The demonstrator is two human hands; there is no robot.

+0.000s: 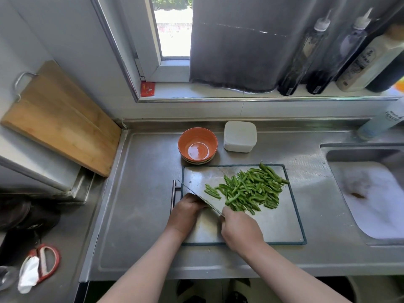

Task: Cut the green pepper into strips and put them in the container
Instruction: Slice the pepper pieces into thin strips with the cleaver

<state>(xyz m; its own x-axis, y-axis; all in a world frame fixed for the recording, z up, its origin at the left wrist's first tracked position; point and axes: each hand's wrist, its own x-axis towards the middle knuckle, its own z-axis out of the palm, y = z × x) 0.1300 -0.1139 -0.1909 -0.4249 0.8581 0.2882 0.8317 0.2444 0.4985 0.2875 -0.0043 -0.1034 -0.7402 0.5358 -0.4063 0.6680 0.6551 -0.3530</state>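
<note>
A pile of green pepper strips (251, 190) lies on the right half of a steel cutting board (294, 202) with a dark rim. My right hand (239, 229) grips the handle of a broad knife (196, 185), whose blade slants up-left across the board, just left of the strips. My left hand (187, 212) sits against the blade's left side with curled fingers; whatever is under them is hidden. Behind the board stand an empty orange bowl (197, 145) and a closed white container (240, 136).
A sink (371, 193) with a white basin lies right of the board. A wooden board (61, 117) leans at the left wall. Bottles (306, 57) line the window sill, and a spray bottle (380, 123) stands by the sink. Red scissors (47, 262) lie at lower left.
</note>
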